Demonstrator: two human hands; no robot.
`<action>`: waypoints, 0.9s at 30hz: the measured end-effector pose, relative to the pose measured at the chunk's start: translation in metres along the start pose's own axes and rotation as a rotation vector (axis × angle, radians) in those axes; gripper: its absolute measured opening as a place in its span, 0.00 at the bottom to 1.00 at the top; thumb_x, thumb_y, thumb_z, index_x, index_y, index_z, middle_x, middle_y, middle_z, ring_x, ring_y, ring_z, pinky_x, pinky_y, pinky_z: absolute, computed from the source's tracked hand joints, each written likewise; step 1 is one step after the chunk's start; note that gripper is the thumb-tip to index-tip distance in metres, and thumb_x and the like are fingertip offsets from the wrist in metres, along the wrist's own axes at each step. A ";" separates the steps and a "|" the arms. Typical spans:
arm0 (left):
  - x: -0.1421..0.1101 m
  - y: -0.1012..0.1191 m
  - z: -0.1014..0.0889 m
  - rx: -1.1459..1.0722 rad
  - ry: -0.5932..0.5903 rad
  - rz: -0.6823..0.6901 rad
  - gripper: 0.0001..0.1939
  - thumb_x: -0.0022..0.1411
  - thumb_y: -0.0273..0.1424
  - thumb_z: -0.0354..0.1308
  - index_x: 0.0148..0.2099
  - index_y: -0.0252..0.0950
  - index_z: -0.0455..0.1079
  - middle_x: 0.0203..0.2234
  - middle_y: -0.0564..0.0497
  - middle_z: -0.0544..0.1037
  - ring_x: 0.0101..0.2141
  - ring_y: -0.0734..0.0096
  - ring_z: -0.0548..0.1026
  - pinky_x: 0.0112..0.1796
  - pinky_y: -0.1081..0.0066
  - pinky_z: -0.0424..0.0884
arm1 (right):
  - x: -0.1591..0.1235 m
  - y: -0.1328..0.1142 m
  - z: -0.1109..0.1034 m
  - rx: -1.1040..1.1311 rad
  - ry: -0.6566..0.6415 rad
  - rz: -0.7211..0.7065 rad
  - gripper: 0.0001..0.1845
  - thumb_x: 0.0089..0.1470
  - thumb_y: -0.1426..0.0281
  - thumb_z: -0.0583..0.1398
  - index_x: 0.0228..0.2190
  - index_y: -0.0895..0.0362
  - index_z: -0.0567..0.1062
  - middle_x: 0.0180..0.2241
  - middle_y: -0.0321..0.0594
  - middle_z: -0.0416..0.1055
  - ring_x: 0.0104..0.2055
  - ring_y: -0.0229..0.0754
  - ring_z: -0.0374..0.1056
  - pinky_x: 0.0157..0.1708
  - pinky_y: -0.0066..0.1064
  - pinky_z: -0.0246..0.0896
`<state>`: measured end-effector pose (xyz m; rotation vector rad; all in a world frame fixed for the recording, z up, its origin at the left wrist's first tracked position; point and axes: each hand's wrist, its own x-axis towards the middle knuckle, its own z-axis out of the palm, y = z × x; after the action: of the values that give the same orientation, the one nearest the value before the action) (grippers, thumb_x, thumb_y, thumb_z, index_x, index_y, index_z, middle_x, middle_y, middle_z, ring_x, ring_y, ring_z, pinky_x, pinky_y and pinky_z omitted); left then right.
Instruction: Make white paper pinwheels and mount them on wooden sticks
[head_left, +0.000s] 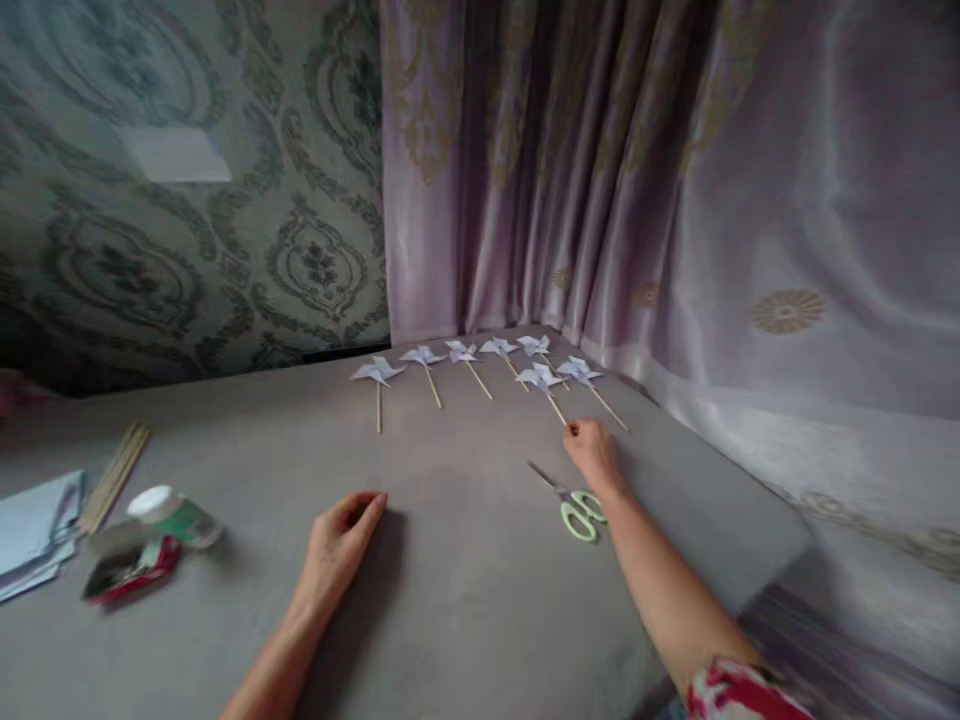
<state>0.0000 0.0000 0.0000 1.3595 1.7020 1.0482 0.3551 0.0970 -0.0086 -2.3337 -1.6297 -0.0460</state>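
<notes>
While the right hand (591, 450) pinches the lower end of a pinwheel (540, 377) by its stick (556, 408), the left hand (349, 535) sits well apart, nearer the wearer. Right grip: closed on that stick. Left grip: fingers curled, thumb tip to forefinger, nothing seen in it.

Held pinwheel is at the far right of the table (465, 610), head pointing away, lying in front of the back row and just left of another one. Whether its head rests on the cloth, can't be sure.

Step, as I judge it: setting this pinwheel in place among the rest. Next move would call for loosening the pinch gently, so the stick doesn't roll, and lifting clear without brushing the neighbouring sticks or the scissors (577, 512), which lie just beside the right forearm.

Count. Pinwheels: seven, held one included; five strung along the back, two nearer on the right. Scissors: one pair, tips pointing away to the left. Far left: one bottle (180, 518), white-capped; one red box (166, 563) just beside it, small contents too blurred to number; one bundle (116, 478) of bare sticks, number unclear; one pile of paper (34, 525), several sheets. Hands: two.
</notes>
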 end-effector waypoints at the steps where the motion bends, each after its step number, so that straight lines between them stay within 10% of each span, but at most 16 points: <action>1: 0.000 0.000 0.000 0.003 0.002 -0.001 0.25 0.47 0.51 0.55 0.34 0.34 0.74 0.27 0.48 0.79 0.33 0.59 0.74 0.34 0.67 0.68 | 0.000 0.000 0.000 0.000 0.000 0.003 0.16 0.58 0.69 0.52 0.37 0.58 0.79 0.37 0.50 0.77 0.38 0.43 0.72 0.31 0.27 0.54; 27: -0.002 -0.002 0.002 0.014 0.020 0.069 0.20 0.51 0.46 0.55 0.34 0.35 0.75 0.27 0.49 0.79 0.31 0.63 0.76 0.33 0.69 0.70 | -0.008 0.007 -0.014 0.055 0.081 -0.022 0.15 0.58 0.66 0.53 0.39 0.53 0.79 0.37 0.46 0.77 0.35 0.43 0.70 0.30 0.30 0.51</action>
<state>0.0015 -0.0017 -0.0024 1.4305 1.6902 1.0933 0.3609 0.0839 0.0017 -2.2430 -1.5979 -0.0972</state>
